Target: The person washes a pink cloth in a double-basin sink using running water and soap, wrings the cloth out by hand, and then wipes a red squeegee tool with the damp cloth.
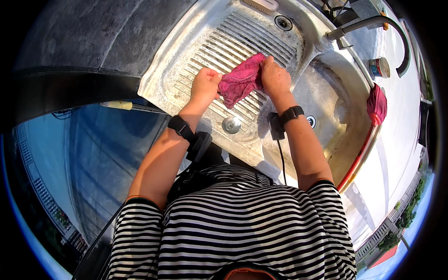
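Observation:
A crumpled dark pink cloth [240,81] is stretched between my two hands, above the ribbed washboard part of a stone laundry sink [205,60]. My left hand [205,86] pinches its left edge between thumb and fingers. At the upper right end of the cloth, my right hand [275,77] is closed round it, knuckles upward. Part of the cloth is hidden inside the right fist. Below the cloth a round metal drain fitting [231,125] sits in the sink's near edge. Both wrists wear black straps with small black boxes.
A scrubbing brush [261,4] lies at the sink's far rim near a drain hole [283,23]. To the right are a deeper basin [322,88], a curved metal faucet [396,28], a small tub [380,67] and a pink cloth-like bundle [377,103] beside a red handle [359,158].

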{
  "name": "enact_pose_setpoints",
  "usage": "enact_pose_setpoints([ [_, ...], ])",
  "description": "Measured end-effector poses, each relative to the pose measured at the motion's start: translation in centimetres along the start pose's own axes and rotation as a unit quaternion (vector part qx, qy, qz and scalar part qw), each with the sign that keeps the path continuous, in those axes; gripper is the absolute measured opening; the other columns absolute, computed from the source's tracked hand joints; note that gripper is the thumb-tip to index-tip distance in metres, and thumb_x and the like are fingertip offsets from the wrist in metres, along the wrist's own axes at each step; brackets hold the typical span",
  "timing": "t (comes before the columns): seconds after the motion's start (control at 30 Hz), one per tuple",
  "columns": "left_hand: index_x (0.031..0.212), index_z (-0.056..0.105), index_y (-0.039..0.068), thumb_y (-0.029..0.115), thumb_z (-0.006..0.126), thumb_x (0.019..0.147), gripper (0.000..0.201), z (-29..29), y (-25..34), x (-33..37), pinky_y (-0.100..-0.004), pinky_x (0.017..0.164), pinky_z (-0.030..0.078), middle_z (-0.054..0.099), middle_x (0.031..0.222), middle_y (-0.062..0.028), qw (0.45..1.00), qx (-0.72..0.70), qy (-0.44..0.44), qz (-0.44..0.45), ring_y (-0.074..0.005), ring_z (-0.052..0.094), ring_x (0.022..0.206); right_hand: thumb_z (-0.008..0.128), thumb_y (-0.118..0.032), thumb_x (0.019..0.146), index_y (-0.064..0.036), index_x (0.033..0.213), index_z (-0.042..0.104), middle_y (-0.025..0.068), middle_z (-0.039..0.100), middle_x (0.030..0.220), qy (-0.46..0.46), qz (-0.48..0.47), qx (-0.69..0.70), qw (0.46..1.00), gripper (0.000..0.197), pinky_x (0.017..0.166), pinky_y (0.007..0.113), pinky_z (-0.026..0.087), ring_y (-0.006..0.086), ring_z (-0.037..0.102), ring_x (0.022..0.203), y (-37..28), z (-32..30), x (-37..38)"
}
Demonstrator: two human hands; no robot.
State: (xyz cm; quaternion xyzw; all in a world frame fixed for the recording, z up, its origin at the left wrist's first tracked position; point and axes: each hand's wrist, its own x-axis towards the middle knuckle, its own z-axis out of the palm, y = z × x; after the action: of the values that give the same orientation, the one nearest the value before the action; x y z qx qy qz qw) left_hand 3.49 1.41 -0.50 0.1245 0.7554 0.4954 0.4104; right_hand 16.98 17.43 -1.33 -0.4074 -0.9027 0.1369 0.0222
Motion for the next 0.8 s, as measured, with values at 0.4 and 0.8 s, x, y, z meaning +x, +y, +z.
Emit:
enact_pose_setpoints([
  [0.4,0.102,0.05,0.005,0.007,0.059,0.087,0.018,0.1,0.6,0.0,-0.0247,0.036,0.041,0.06,0.071,-0.0053,0.997,0.038,0.064,0.006,-0.0112,0.057,0.054,0.047,-0.033,0.092,-0.0085,0.089,0.05,0.0163,0.062,0.073,-0.035,-0.168,-0.042,0.984,0.025,0.053,0.045,0.049,0.0351,0.063,0.062,-2.3,-0.7,-2.0],
  [0.8,0.091,0.061,0.009,0.016,0.062,0.085,0.009,-1.2,-0.2,1.5,-0.0335,0.048,0.047,0.059,0.064,-0.0047,0.975,0.153,0.122,0.108,-0.0192,0.059,0.056,0.051,-0.029,0.09,-0.0086,0.086,0.051,0.0128,0.062,0.067,-0.046,-0.224,-0.078,0.97,0.021,0.051,0.044,0.05,0.0318,0.063,0.059,-1.6,-0.4,-3.0],
])
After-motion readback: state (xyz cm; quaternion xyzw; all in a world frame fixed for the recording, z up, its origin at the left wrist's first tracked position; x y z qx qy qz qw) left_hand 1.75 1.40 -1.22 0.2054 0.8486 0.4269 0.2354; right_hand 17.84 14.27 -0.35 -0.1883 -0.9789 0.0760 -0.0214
